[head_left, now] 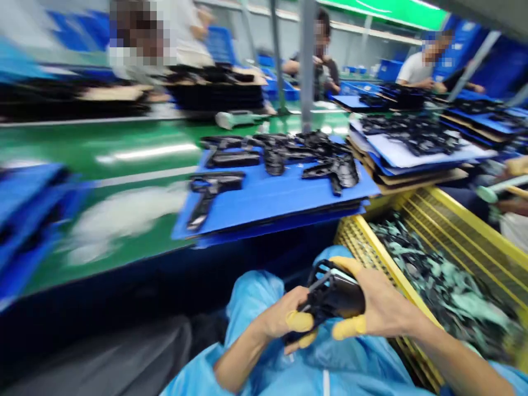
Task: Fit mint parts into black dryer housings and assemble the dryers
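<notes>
Part (337,297) held low, just left of crate (474,221). Left hand (280,324) and right hand (381,309): each grip clamped on part. Judgement: brace it firmly, fingertips off thin ribs.

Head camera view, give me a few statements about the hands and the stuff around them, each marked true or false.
1. The left hand and the right hand both grip the black plastic part. True.
2. The bin beside the right arm is red. False: the crate is yellow and holds black and teal pieces.
3. On the blue board lie black parts. True.
4. Every fingertip is bare. False: several wear yellow finger cots.
</notes>
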A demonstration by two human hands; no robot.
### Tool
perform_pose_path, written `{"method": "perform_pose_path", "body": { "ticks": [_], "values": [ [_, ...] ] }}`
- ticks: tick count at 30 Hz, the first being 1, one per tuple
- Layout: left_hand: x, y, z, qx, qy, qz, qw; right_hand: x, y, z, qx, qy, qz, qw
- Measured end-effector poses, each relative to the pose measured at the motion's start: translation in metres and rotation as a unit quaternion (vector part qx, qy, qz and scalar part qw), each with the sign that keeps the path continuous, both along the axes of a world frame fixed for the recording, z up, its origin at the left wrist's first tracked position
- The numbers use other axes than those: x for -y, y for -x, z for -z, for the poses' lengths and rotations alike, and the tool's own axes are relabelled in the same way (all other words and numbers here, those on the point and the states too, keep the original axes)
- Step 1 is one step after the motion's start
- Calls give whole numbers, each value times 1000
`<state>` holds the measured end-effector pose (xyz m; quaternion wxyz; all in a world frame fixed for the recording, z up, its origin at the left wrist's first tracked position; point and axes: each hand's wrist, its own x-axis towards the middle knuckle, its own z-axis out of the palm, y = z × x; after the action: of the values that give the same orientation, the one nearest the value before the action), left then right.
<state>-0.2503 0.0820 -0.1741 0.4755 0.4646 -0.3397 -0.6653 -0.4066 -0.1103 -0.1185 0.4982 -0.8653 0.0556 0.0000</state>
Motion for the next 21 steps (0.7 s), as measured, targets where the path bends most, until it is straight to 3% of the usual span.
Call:
{"method": "perform_pose_path", "body": {
  "ticks": [2, 4, 5, 7, 9, 11, 12, 13, 15, 18, 21],
  "values": [
    [6, -5, -4, 63, 0, 40, 997, -7, 10, 0, -1, 10, 69, 998],
    [17, -8, -13, 235, 51, 42, 970, -14, 24, 4, 14, 5, 148, 989],
    [23, -8, -17, 338, 103, 29, 935, -17, 33, 6, 28, -6, 188, 982],
    [36, -2, -22, 513, 226, -8, 828, -23, 49, 6, 55, -44, 265, 962],
    [46, 7, -22, 606, 324, -46, 725, -29, 63, 2, 62, -79, 318, 943],
    [53, 17, -20, 642, 375, -67, 665, -32, 73, -2, 69, -99, 342, 932],
    [56, 21, -20, 645, 386, -68, 656, -33, 77, -4, 72, -100, 350, 929],
    [59, 25, -20, 639, 390, -64, 660, -34, 81, -4, 74, -98, 359, 925],
    [65, 33, -24, 606, 378, -36, 699, -35, 89, -3, 77, -86, 388, 915],
    [82, 54, -39, 508, 329, 53, 794, -35, 110, -1, 83, -67, 429, 897],
    [113, 91, -57, 372, 247, 154, 881, -32, 158, -16, 83, -22, 460, 884]
  ]
}}
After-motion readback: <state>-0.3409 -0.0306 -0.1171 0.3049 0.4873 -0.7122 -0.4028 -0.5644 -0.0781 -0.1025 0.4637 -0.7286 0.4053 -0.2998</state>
